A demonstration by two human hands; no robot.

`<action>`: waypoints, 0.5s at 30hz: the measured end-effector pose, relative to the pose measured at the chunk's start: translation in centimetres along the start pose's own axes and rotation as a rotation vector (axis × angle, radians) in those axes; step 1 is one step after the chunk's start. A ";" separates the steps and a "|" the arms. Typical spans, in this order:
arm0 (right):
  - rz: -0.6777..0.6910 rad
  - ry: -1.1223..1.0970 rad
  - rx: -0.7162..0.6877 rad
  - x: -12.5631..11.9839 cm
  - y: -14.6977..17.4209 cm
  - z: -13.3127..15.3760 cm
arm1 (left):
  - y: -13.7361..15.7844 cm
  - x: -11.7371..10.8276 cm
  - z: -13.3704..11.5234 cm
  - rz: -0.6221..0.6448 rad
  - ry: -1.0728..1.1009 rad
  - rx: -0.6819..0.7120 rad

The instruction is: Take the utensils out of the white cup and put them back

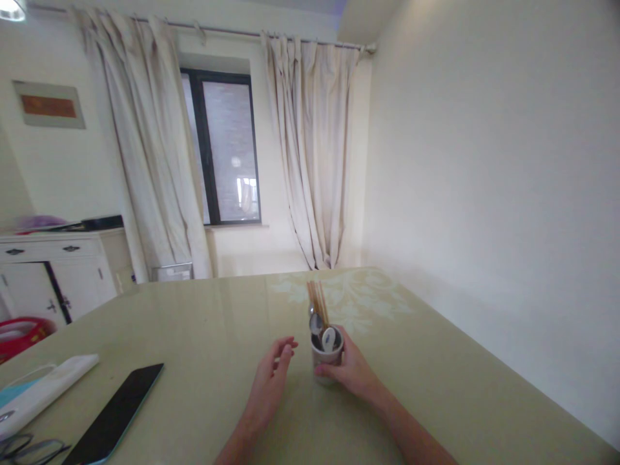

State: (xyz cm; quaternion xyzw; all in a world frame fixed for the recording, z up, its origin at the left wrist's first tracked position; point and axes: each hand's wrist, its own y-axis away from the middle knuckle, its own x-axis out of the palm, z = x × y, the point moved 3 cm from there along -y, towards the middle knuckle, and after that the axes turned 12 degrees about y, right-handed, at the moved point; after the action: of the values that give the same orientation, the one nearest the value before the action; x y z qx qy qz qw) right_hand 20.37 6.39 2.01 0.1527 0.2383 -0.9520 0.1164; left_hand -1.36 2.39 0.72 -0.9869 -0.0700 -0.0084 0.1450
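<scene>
A light-coloured utensil cup (323, 363) stands upright on the pale green table (208, 336), and my right hand (352, 367) is wrapped round its right side. Several wooden chopsticks (318, 298) lean out of its back. At the front of the cup are a metal spoon (316, 323) and a white spoon (328, 339) with a dark mark. My left hand (276, 365) is a little to the left of the cup, not touching it; its fingers are partly bent and hold nothing. The cup's lower right side is hidden behind my right hand.
A black tablet-like slab (119, 413) lies at the near left, beside a long white power strip (53, 387) and some cables (36, 449). The wall (508, 245) runs along the table's right edge. Curtains (320, 148) hang beyond the far edge.
</scene>
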 end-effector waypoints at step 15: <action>0.383 -0.012 -0.138 5.0 3.6 5.7 | 1.2 -2.2 -5.1 -0.061 0.521 -0.016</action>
State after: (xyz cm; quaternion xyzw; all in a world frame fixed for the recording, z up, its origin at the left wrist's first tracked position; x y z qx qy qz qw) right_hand 15.45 -0.19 3.54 0.1811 0.2688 -0.8949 0.3068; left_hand -3.32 -0.54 5.15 -0.9501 -0.0599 -0.2670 0.1499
